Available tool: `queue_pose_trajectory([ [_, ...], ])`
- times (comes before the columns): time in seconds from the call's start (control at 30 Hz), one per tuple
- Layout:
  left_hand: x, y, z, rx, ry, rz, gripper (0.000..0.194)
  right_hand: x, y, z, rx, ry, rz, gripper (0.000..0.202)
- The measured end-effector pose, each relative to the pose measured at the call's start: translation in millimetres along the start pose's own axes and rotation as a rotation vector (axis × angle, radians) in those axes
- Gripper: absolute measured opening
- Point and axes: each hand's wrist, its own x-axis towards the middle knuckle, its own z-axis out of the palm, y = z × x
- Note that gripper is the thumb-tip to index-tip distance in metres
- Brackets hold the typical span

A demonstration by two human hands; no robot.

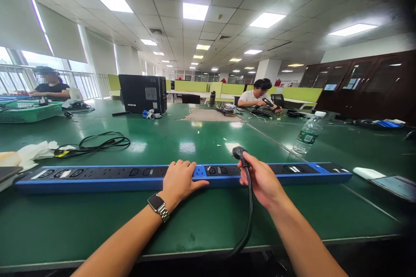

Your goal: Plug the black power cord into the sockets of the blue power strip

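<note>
A long blue and black power strip [97, 175] lies across the green table [201, 138] in front of me. My left hand [180, 179] rests flat on its middle, fingers spread over the sockets; a watch is on that wrist. My right hand [261, 179] grips a black plug [238, 152] by its neck, just above the strip to the right of the left hand. The plug's black cable [249, 216] hangs down over the table's near edge.
A coiled black cable [104, 142] and white cloth [32, 151] lie at left. A water bottle [307, 135] stands at right, a black computer case [143, 93] at the back. Two other people sit at the far side, left and centre-right.
</note>
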Motion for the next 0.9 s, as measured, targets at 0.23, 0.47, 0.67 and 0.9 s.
queue_pose_trajectory([
  [0.23,-4,-1,-3.1,-0.012,-0.003,0.029,0.064,-2,-17,-4,-0.135,-0.046,0.061,0.051],
  [0.47,-8,7,-8.9,0.009,-0.005,0.017,0.061,8,2,0,-0.201,-0.038,0.042,0.05],
  [0.67,-8,8,-9.5,0.028,-0.003,0.023,0.058,4,20,1,-0.24,-0.036,0.003,0.055],
  [0.9,-10,10,-7.8,-0.096,0.094,0.012,0.063,-15,38,27,-0.165,-0.102,0.006,0.057],
])
